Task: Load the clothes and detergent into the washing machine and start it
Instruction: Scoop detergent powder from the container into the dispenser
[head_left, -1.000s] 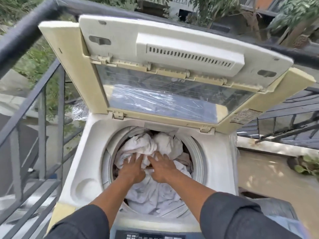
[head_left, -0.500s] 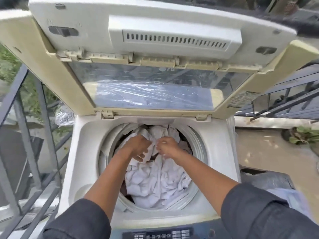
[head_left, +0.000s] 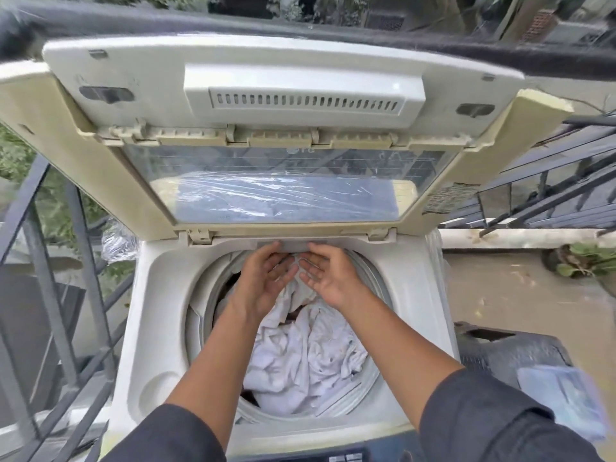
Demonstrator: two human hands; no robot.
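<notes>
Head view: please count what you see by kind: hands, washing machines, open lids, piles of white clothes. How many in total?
Hands: 2, left hand and right hand
Washing machines: 1, washer
Open lids: 1, lid
Piles of white clothes: 1, clothes
Total: 5

Washing machine [head_left: 160, 315]: top-loading, cream-white plastic body, somewhat yellowed. Lid [head_left: 300, 95] raised upright at the back, folded along its hinge line, with a clear window panel in the lower half and a slotted vent strip in the upper. Round drum opening [head_left: 373, 278] exposed. Dark control panel along the near edge, mostly cut off.

Clothes [head_left: 310, 361]: white crumpled fabric, heaped loosely inside the drum, filling most of the opening; a darker piece shows beneath.
</notes>
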